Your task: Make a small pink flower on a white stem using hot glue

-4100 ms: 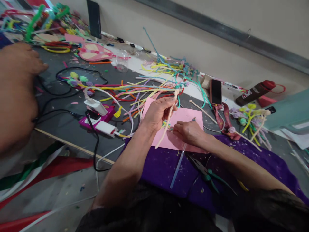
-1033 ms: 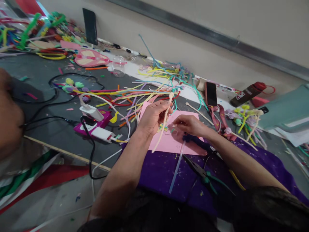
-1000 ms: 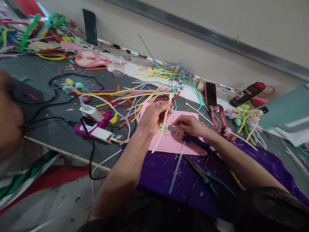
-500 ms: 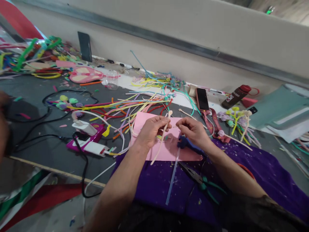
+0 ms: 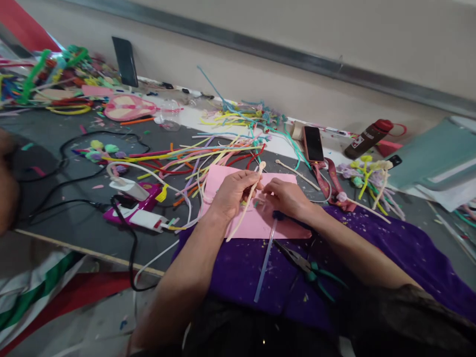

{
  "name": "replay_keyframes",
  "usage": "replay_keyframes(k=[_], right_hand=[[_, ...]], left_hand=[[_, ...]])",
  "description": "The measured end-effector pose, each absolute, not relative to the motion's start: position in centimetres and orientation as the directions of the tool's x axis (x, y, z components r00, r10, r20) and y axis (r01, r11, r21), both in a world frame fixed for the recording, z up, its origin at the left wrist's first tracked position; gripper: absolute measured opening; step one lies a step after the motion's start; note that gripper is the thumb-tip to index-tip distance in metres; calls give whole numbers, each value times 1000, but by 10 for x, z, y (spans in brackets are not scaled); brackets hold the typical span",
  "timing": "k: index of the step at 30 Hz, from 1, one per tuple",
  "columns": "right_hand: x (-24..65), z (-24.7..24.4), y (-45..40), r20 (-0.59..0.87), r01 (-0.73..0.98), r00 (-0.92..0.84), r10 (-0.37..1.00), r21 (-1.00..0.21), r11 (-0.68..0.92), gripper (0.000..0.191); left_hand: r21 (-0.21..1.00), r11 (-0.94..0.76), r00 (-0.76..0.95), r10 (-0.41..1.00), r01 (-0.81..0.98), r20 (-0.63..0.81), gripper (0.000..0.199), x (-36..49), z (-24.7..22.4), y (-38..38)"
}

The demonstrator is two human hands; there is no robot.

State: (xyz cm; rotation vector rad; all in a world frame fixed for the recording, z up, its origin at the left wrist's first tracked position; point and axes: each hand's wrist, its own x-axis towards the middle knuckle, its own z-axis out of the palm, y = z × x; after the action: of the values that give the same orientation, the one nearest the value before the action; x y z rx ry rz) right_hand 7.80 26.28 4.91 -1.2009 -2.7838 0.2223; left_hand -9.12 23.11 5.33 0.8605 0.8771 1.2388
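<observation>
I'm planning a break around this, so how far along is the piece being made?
Looks done: the flower bunch near the bottle already has rounded heads. In hand: the left hand holds a cream stem with a small knob on top; the right hand is close, its grip unclear. Left, probably: building up that knob, plainer than the bunch. How many more pieces, I can't tell.

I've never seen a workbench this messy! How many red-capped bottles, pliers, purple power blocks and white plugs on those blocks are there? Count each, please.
Red-capped bottle: 1
Pliers: 1
Purple power block: 1
White plugs: 2
Total: 5
</observation>
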Motion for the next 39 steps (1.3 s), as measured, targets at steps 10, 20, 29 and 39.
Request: replay_keyframes(k=[10,20,29,39], right_hand=[[57,32,258,-85,719,-695,714,-77,691,19],[79,69,252,81,477,-617,783,-752,454,14],[91,78,256,90,126,-540,837,-974,186,5],[94,70,259,74,187,-620,781,-953,239,16]], left_hand=[[896,139,128,987,-421,-93,18,-90,55,229],[898,160,156,982,-410,-104,17,-88,60,225],[906,208,162,974,-370,-157,20,-83,61,225],[916,172,129,983,-363,-134,20,-84,58,226]])
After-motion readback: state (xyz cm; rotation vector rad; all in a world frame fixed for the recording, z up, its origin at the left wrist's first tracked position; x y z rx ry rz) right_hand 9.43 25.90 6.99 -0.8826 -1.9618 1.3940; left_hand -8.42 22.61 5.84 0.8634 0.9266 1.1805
